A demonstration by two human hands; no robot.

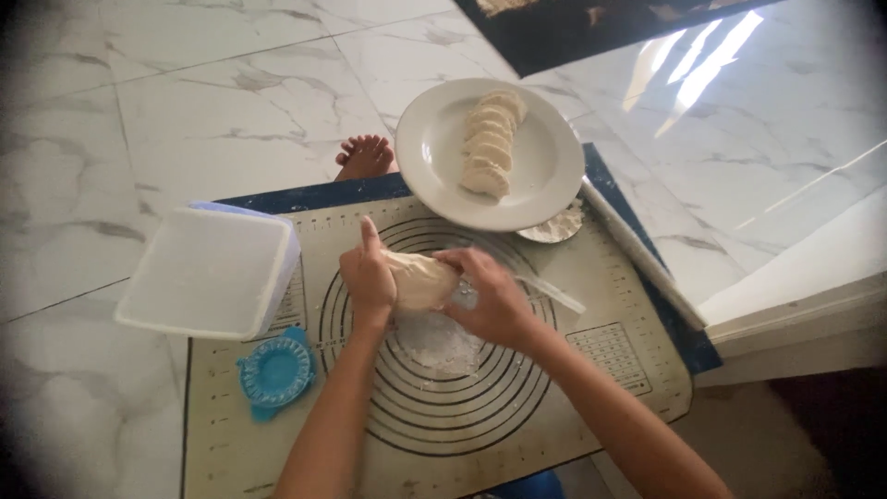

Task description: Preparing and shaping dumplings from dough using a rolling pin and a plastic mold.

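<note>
My left hand [368, 273] and my right hand [494, 298] both grip a pale lump of dough [420, 280], held just above a beige baking mat [443, 434] printed with black circles. A crumpled piece of clear plastic wrap [436, 340] lies on the mat under the dough. A thin white stick-like thing [552, 293] pokes out to the right of my right hand. A white plate [434, 148] beyond my hands carries a row of several folded dumplings [492, 141].
A white lidded plastic box [212, 271] stands at the mat's left edge. A blue round dumpling press [276, 371] lies below it. A small dish of flour [554, 225] sits under the plate's rim. Bare toes [367, 154] show on the marble floor beyond the mat.
</note>
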